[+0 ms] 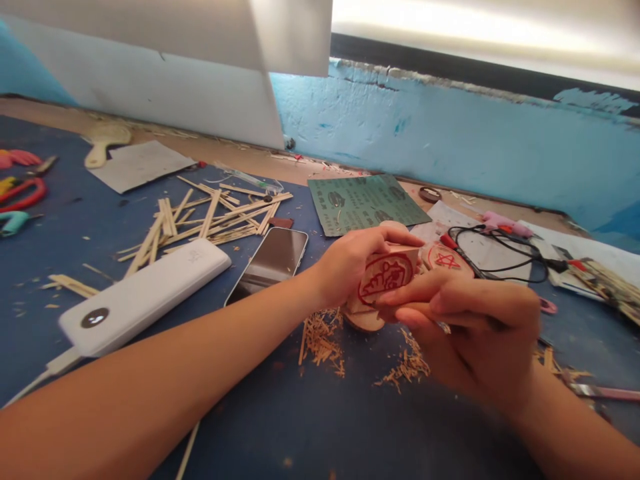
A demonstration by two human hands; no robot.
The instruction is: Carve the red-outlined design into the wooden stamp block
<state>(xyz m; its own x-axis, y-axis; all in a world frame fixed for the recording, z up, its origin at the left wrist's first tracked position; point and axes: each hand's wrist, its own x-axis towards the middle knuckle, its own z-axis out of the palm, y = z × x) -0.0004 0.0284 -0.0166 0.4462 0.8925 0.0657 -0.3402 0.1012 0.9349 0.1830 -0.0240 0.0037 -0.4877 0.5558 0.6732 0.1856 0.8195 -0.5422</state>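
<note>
My left hand [353,260] grips a small wooden block [387,277] with a red carved design on its face. The block is tilted up over a round wooden piece [365,319]. At the right, my right hand [465,320] is closed in a pinch, its fingertips at the block's lower right edge. What it holds is mostly hidden by the fingers. Behind the block lies a wooden disc [447,260] with a red star. Wood shavings [323,341] lie below the block, with more shavings [407,363] under my right hand.
Left of my hands are a phone [270,261], a white power bank [145,297] and scattered wooden sticks [215,217]. Green sandpaper [367,202] lies behind. A black cable [493,250] and pink glue gun [507,224] are at right, red-handled scissors [25,193] far left.
</note>
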